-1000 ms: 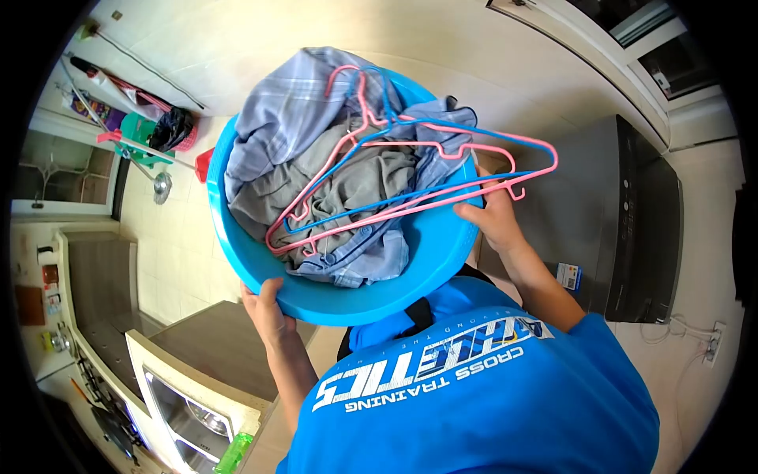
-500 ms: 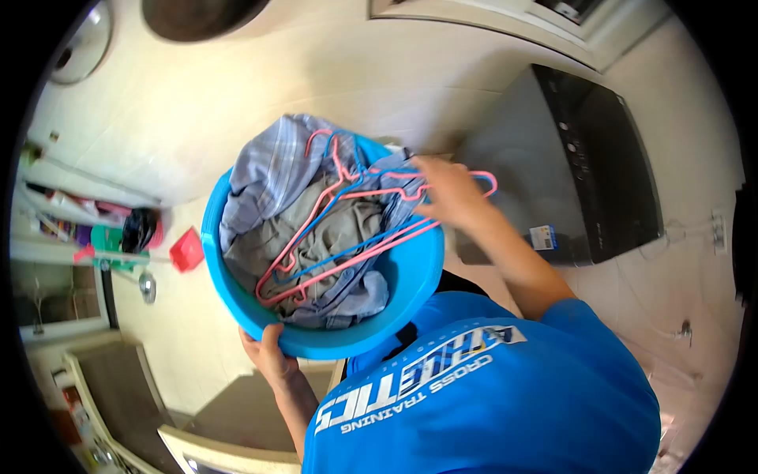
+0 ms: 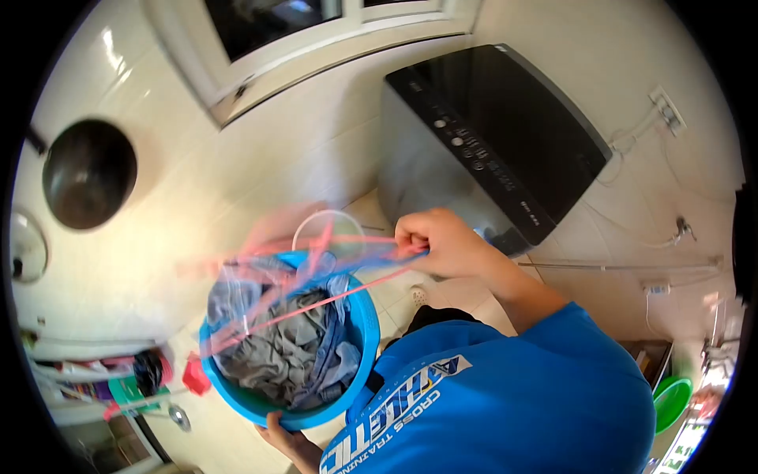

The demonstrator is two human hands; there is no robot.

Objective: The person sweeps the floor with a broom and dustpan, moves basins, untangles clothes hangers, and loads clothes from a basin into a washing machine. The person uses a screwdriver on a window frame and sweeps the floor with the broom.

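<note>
My right hand (image 3: 442, 241) is closed around a bunch of pink and blue clothes hangers (image 3: 308, 304), which stretch to the left over the laundry and are smeared by motion. Below them is a blue plastic tub (image 3: 365, 336), filled with grey and blue crumpled clothes (image 3: 284, 351), some of them checked. At the tub's near-left side, my left hand (image 3: 280, 434) grips the rim, its fingers partly hidden beneath.
A dark top-loading washing machine (image 3: 497, 134) stands against the wall ahead, right of a pale round-rimmed bucket (image 3: 328, 229). A black wok (image 3: 89, 174) hangs on the left wall. A red dustpan-like item (image 3: 196, 374) lies left of the tub. A green basin (image 3: 671, 403) sits at lower right.
The hangers have been lifted off the clothes in my right hand, which now grasps them at one end. The view has swung right, and the tub appears lower and further left.
</note>
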